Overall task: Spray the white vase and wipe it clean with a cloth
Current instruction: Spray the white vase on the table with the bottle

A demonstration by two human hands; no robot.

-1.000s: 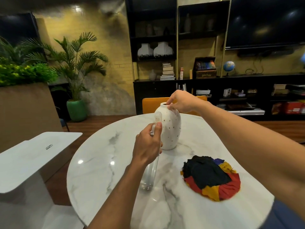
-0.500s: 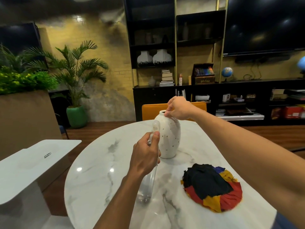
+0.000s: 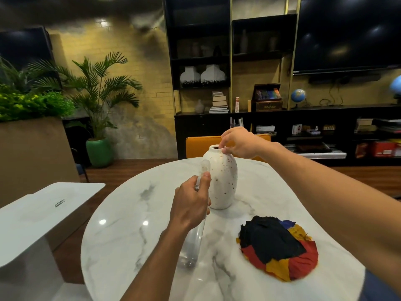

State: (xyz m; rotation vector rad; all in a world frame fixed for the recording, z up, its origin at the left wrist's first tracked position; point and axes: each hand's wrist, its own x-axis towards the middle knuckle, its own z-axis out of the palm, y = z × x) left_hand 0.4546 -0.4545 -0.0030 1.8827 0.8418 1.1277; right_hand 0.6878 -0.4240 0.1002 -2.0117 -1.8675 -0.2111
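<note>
A white speckled vase (image 3: 223,179) stands upright on the round marble table (image 3: 130,224). My right hand (image 3: 239,143) pinches its rim at the top. My left hand (image 3: 192,203) grips a clear slim spray bottle (image 3: 193,242), held above the table just left of the vase, with its top level with the vase's shoulder. A bunched cloth (image 3: 278,246) of black, red, yellow and blue patches lies on the table to the right, in front of the vase.
An orange chair back (image 3: 201,146) stands behind the table. A white side table (image 3: 43,211) sits to the left. Dark shelving with books, two white vases (image 3: 201,76) and a globe lines the far wall. A potted palm (image 3: 99,101) stands at the back left.
The view has tilted slightly. My right hand has shifted a little on the vase rim. The bottle stays held beside the vase.
</note>
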